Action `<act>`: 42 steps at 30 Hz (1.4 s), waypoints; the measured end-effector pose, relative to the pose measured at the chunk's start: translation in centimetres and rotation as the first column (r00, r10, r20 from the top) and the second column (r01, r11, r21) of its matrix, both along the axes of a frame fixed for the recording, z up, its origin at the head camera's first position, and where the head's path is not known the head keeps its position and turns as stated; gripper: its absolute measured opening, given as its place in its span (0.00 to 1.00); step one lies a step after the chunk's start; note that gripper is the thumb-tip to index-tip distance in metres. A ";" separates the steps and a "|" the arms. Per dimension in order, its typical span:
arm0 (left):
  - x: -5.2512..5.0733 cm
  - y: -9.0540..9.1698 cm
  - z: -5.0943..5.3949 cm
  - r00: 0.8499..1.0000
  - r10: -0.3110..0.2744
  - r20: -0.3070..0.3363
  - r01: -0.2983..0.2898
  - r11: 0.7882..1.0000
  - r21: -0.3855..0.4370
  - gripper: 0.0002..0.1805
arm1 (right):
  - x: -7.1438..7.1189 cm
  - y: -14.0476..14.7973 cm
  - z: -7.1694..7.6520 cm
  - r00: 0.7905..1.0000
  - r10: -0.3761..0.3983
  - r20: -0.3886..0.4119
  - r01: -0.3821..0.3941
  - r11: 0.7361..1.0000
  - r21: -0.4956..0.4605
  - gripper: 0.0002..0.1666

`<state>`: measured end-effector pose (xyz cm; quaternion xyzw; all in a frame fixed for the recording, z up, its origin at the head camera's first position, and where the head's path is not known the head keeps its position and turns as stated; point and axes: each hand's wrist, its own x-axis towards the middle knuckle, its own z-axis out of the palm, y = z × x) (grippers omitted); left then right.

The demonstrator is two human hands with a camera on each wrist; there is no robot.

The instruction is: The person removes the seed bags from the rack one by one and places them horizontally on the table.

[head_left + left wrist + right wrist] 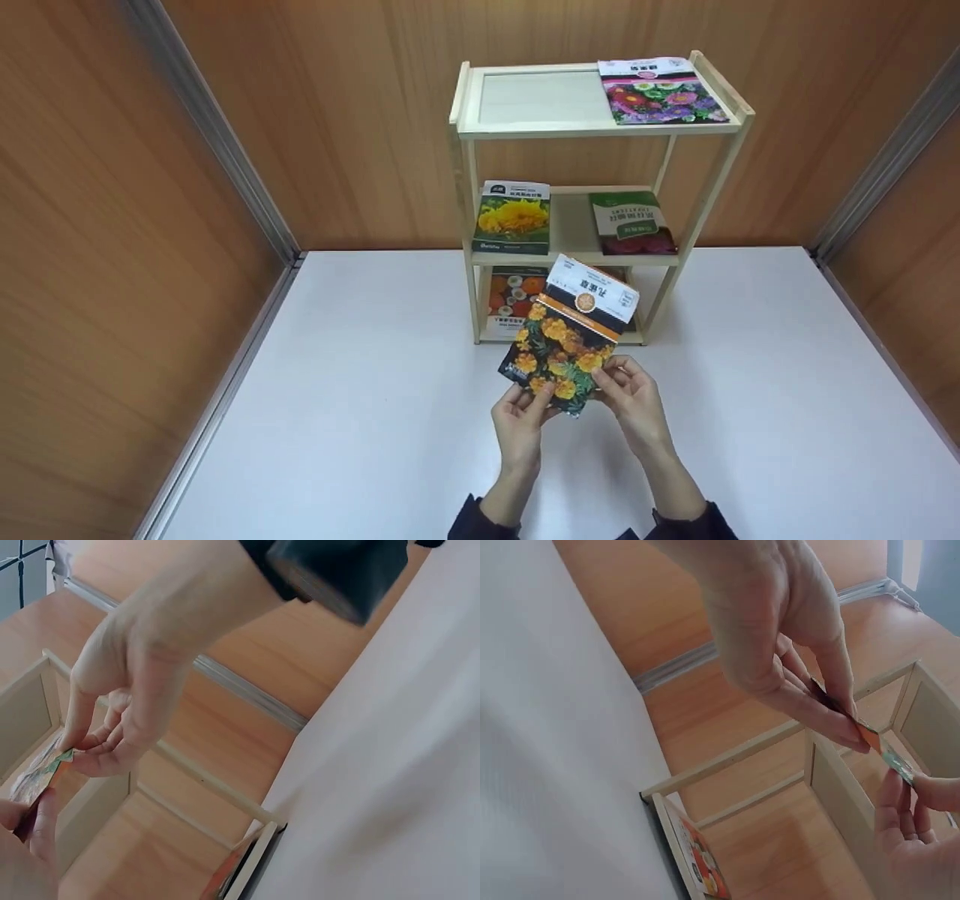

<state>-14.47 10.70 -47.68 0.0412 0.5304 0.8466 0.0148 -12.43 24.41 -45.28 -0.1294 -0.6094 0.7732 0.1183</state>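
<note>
Orange-flowered, the packet (564, 341) is in front of the rack (536, 97), its lower end pinched by fingers (538, 402) of left hand (517, 431) and right hand (637, 409); likely light, bendy, slick, best held by opposite edges.

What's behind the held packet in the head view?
Behind the held packet, the bottom shelf shows part of an orange-and-white packet at left and a sliver of another item at right. The shelf's middle is covered; anything there is hidden.
</note>
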 end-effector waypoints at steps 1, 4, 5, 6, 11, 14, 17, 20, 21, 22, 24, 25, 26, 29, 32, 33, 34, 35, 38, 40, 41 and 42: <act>-0.1 -0.2 0.1 1.000 -0.010 0.005 0.010 1.000 -0.009 0.20 | 0.0 0.4 0.1 0.999 0.032 0.006 -0.033 0.999 0.013 0.14; -0.6 -1.1 0.3 0.999 -0.045 0.024 0.046 0.998 -0.038 0.19 | -0.1 1.9 0.7 0.991 0.133 0.015 -0.134 0.988 0.076 0.17; -0.8 -1.4 0.3 0.998 -0.061 0.033 0.062 0.997 -0.049 0.19 | -0.2 2.5 0.9 0.987 0.162 0.016 -0.162 0.982 0.100 0.18; -0.9 -1.8 0.4 0.996 -0.076 0.039 0.078 0.995 -0.059 0.19 | -0.3 3.1 1.1 0.983 0.181 0.016 -0.182 0.975 0.126 0.19; -1.6 -3.8 0.8 0.977 -0.206 0.054 0.211 0.971 -0.112 0.18 | -0.8 6.1 2.3 0.970 0.240 0.028 -0.240 0.943 0.231 0.24; -2.2 -5.0 0.9 0.957 -0.286 0.059 0.291 0.946 -0.140 0.19 | -1.0 7.4 2.7 0.956 0.290 0.049 -0.292 0.914 0.283 0.26; -2.8 -6.0 0.8 0.935 -0.349 0.062 0.355 0.920 -0.168 0.19 | -1.0 8.2 2.7 0.931 0.358 0.068 -0.360 0.875 0.324 0.27; -3.2 -6.6 0.8 0.914 -0.400 0.071 0.406 0.893 -0.194 0.19 | -1.1 8.6 2.5 0.911 0.405 0.076 -0.405 0.849 0.339 0.27; -3.2 -6.8 0.7 0.908 -0.412 0.074 0.418 0.885 -0.203 0.19 | -1.1 8.6 2.4 0.909 0.410 0.074 -0.410 0.847 0.338 0.27; -3.3 -6.9 0.7 0.904 -0.420 0.077 0.427 0.880 -0.210 0.19 | -1.1 8.6 2.3 0.907 0.414 0.071 -0.412 0.846 0.339 0.26; -3.4 -7.1 0.8 0.902 -0.423 0.087 0.431 0.873 -0.229 0.20 | -1.1 8.5 2.0 0.909 0.411 0.061 -0.407 0.849 0.337 0.24; -3.5 -7.1 0.8 0.903 -0.420 0.090 0.429 0.872 -0.236 0.20 | -1.1 8.5 1.8 0.912 0.406 0.056 -0.401 0.854 0.332 0.23; -3.5 -7.1 0.9 0.906 -0.413 0.097 0.424 0.874 -0.240 0.20 | -1.0 8.4 1.6 0.916 0.398 0.050 -0.392 0.859 0.330 0.23; -3.6 -6.9 1.3 0.922 -0.370 0.116 0.387 0.893 -0.228 0.21 | -0.9 8.0 1.1 0.931 0.363 0.043 -0.358 0.881 0.308 0.21; -3.6 -6.3 1.7 0.941 -0.307 0.144 0.327 0.934 -0.146 0.21 | -0.6 7.2 0.6 0.953 0.297 0.056 -0.301 0.918 0.258 0.21; -3.5 -6.0 1.8 0.948 -0.284 0.147 0.300 0.948 -0.104 0.22 | -0.5 6.9 0.4 0.962 0.267 0.064 -0.275 0.932 0.235 0.21; -3.4 -5.7 1.7 0.956 -0.260 0.135 0.270 0.961 -0.062 0.21 | -0.4 6.5 0.2 0.970 0.233 0.071 -0.243 0.947 0.209 0.21; -3.2 -5.3 1.6 0.966 -0.229 0.119 0.233 0.972 -0.020 0.21 | -0.3 6.2 0.0 0.978 0.196 0.078 -0.207 0.961 0.183 0.20; -2.5 -3.9 0.8 0.990 -0.138 0.043 0.134 0.987 0.087 0.21 | -0.3 5.0 -0.5 0.992 0.085 0.096 -0.095 0.990 0.104 0.18; -2.0 -2.7 -0.1 0.997 -0.082 -0.008 0.082 0.989 0.120 0.22 | -0.2 4.3 -1.0 0.994 0.031 0.109 -0.037 0.998 0.054 0.17; -1.8 -2.1 -0.5 0.998 -0.057 -0.021 0.059 0.990 0.127 0.23 | -0.2 3.9 -1.2 0.993 0.011 0.117 -0.015 0.999 0.034 0.17; -1.6 -1.5 -0.9 0.998 -0.041 -0.038 0.045 0.991 0.125 0.23 | -0.1 3.5 -1.5 0.992 -0.005 0.123 0.003 1.000 0.019 0.16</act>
